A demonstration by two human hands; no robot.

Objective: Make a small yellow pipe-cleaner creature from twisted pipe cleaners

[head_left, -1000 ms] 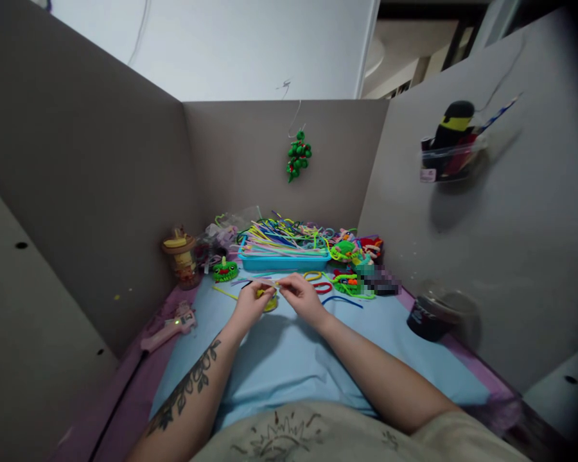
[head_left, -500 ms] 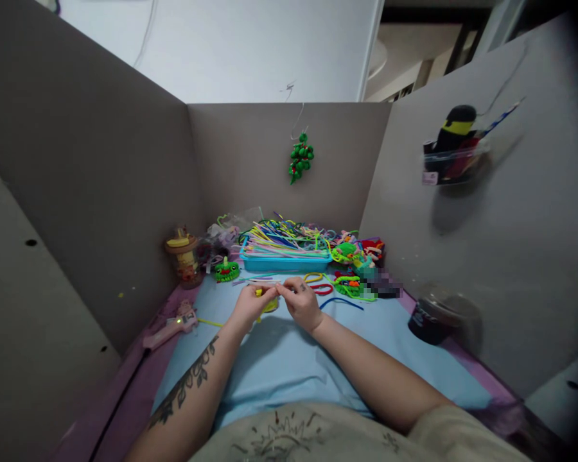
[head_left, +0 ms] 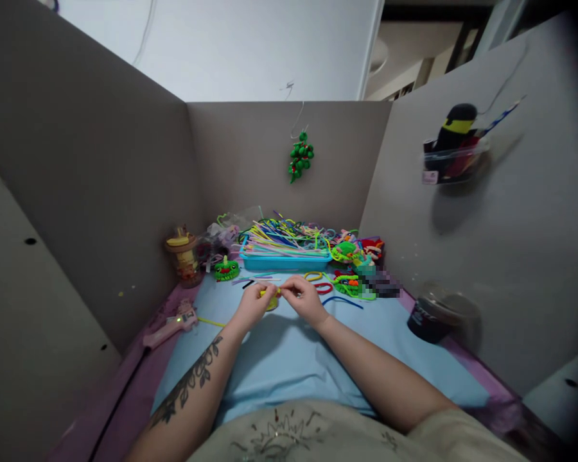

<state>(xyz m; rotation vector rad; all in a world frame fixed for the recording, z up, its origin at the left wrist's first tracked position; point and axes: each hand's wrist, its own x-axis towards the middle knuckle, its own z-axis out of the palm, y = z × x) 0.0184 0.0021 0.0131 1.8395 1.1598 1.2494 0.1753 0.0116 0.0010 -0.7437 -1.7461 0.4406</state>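
Note:
Over the middle of the blue cloth, my left hand pinches a small yellow pipe cleaner piece, which bends below its fingertips. My right hand is closed, thumb and finger pinching the yellow strand at its upper end, close to the left fingertips. The fingers hide much of the piece's shape. A short black strip shows just beyond my left hand. To the right of the hands lie a yellow loop, a red loop and a curved blue pipe cleaner.
Behind the hands stands a blue tray heaped with pipe cleaners. A pink glue gun lies at left near a lidded cup. Green figures flank the tray. A dark tub sits at right; grey panels enclose three sides.
My fingertips have shifted slightly, and the yellow strand now shows between them. The black strip beyond my left hand has come into view. Surrounding objects stay where they were.

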